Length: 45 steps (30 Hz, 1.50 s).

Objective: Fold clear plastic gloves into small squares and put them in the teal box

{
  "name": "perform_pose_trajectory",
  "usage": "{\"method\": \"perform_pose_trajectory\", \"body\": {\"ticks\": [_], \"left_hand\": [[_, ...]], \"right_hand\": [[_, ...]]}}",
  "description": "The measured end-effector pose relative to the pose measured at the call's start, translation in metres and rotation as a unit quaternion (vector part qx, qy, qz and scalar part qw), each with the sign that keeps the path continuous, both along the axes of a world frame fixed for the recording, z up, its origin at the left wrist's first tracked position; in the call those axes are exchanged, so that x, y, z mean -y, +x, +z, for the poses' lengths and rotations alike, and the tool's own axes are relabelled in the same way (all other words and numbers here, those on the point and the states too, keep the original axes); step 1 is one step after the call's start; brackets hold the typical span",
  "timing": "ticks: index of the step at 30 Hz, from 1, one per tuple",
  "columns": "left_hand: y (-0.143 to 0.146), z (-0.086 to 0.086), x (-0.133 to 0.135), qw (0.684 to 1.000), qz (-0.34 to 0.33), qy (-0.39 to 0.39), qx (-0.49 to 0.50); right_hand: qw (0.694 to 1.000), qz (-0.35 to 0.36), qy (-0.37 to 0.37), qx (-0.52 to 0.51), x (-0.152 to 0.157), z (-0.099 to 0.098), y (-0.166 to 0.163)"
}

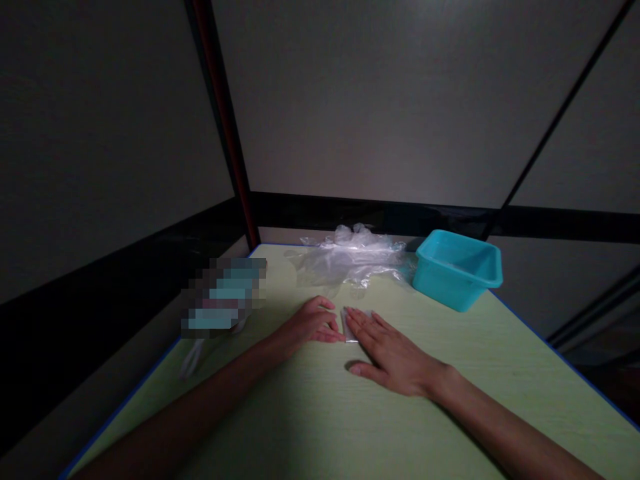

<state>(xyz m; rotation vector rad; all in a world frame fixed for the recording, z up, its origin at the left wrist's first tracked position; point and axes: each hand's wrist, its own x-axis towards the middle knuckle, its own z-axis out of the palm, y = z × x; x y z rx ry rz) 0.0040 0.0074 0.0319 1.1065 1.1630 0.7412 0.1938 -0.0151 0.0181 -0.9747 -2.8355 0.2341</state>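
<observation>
A small folded piece of clear plastic (347, 325) lies on the pale green table (310, 413). My right hand (387, 353) lies flat on it with fingers stretched out, pressing it down. My left hand (313, 323) rests beside it, its fingertips touching the plastic's left edge, fingers loosely extended. Neither hand grips anything.
A heap of crumpled clear plastic bags (353, 260) lies at the table's far edge. A turquoise plastic tub (457, 269) stands at the far right. A blurred-out object (225, 297) sits at the left edge. Grey walls close in behind and to the left.
</observation>
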Motion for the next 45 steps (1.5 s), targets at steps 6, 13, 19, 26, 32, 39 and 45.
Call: {"method": "perform_pose_trajectory", "body": {"ticks": [6,13,19,26,32,39,45], "left_hand": [[0.000,0.001,0.001,1.000,-0.009,0.009,-0.014],[-0.001,-0.010,-0.001,0.993,-0.024,0.098,-0.061],[0.006,-0.015,0.019,0.906,-0.055,0.370,-0.200],[0.007,-0.014,0.032,0.702,-0.260,0.496,-0.441],[0.004,-0.013,0.032,0.692,-0.290,0.469,-0.465],[0.001,-0.012,0.032,0.688,-0.307,0.454,-0.475],[0.001,-0.012,0.031,0.691,-0.315,0.441,-0.478]], "right_hand": [[1.000,-0.004,-0.017,0.011,-0.001,-0.001,0.001],[1.000,0.011,0.003,0.008,-0.002,0.003,0.002],[0.998,-0.025,0.055,-0.004,-0.007,0.002,0.014],[0.999,-0.022,0.033,0.006,-0.007,-0.006,0.019],[1.000,-0.012,0.012,0.016,-0.008,-0.005,0.019],[0.999,-0.007,-0.009,0.030,-0.009,0.000,0.017],[0.999,-0.011,-0.013,0.031,-0.008,0.001,0.016]]}}
